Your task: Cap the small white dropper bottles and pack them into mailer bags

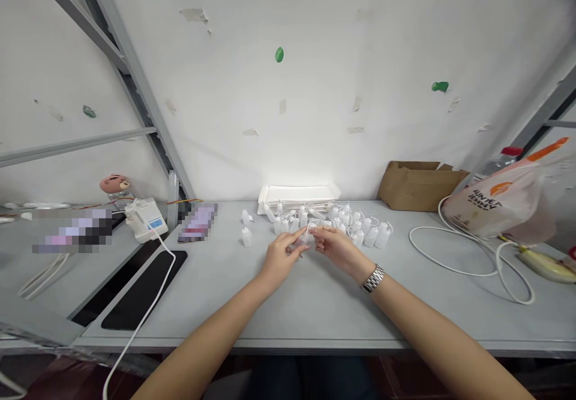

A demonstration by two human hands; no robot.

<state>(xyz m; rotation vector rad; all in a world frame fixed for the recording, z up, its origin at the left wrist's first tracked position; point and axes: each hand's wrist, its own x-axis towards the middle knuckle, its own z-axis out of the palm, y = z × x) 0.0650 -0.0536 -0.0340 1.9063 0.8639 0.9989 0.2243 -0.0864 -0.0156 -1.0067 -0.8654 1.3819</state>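
My left hand [279,257] is closed around a small translucent squeeze bottle [300,241], partly hidden by the fingers. At the bottle's top, the fingertips of my right hand [335,247] are pinched on a thin white part, too small to make out fully. Just beyond both hands stand several similar white squeeze bottles [382,235], many with a thin tip and a looped strap. Apart from that group, to the left, one bottle [246,236] stands upright with another [245,217] behind it.
White trays [299,194] lie against the wall. To the right are a cardboard box [416,187], a looped white cable [450,271], a plastic bag [495,202] and a banana [546,265]. On the left are a phone [197,222], a black mat [144,292] and a white device [146,220].
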